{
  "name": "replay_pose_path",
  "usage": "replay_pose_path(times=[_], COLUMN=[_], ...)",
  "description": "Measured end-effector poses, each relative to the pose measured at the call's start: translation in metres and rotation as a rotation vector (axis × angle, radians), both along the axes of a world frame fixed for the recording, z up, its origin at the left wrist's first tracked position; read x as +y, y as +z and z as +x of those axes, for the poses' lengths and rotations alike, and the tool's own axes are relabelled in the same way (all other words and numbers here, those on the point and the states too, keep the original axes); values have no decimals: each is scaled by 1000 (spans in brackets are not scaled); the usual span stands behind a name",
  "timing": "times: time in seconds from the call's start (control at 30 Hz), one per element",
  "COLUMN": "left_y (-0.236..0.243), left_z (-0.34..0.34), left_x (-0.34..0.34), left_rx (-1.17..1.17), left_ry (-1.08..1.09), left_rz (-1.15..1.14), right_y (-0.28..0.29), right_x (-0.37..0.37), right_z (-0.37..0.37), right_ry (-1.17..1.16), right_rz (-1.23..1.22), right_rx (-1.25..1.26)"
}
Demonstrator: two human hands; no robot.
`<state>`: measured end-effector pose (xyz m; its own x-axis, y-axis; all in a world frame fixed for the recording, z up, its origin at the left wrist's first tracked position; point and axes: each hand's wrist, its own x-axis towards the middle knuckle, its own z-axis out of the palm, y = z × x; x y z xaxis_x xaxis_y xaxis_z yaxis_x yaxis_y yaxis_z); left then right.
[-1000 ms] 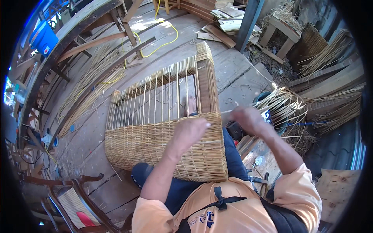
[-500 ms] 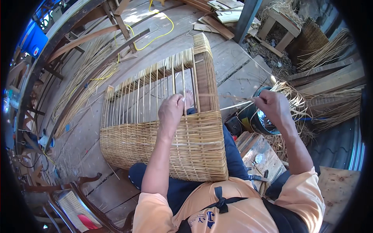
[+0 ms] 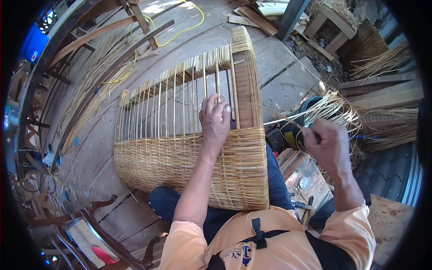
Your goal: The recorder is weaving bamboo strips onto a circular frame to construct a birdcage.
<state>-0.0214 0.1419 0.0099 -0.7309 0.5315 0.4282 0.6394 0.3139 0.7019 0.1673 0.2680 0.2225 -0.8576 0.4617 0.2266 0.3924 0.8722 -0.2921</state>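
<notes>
Head view: woven cane panel [image 3: 189, 168] lay tilted across the person's lap, lower part densely woven, upper part w/ bare upright rods [image 3: 174, 103] running to a wrapped top rail [image 3: 180, 69]. Wooden post [image 3: 247, 94] stood at its R end. L hand [image 3: 215, 123] was at the rods nr that end, just above the weave's edge; its fingers were bent & close tog., couldn't tell if gripping a rod. R hand [image 3: 328, 139] was off the panel, to its R, fingers curled tog. & clamped on a thin strand [image 3: 285, 118], blurred, which ran back twd the post; far end unclear.

Just beyond R hand, a dark bucket [image 3: 294, 139] held pale cane strips [image 3: 333, 108] spilling over its rim. Nearer the person: small clear container [image 3: 305, 182] on a board [image 3: 317, 180]. Under panel: dark blue trousers [image 3: 279, 180]; above those, peach shirt [image 3: 229, 229].

Further out, plank floor [image 3: 108, 157] carried long loose canes [image 3: 90, 90] on the L, plus a yellow cord [image 3: 203, 18] nr top. Lower L: dark wooden chair frame [image 3: 58, 227] w/ a red item [image 3: 103, 255]. Upper L: blue container [image 3: 35, 42].
</notes>
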Motion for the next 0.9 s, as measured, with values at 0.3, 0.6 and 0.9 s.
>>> replay_pose_path(times=[0.3, 0.6, 0.9], left_y=[-4, 0, 0], left_z=[-5, -3, -2], left_x=[-6, -12, -16], left_rx=[1, -14, -12], left_ry=[21, 41, 11], left_rz=[-37, -12, -149], right_y=[-37, -15, -58], right_x=[3, -3, 21], right_z=[-18, -15, -20], right_ry=[28, 69, -74], right_rz=[-166, 24, -237], right_rx=[-26, 7, -183])
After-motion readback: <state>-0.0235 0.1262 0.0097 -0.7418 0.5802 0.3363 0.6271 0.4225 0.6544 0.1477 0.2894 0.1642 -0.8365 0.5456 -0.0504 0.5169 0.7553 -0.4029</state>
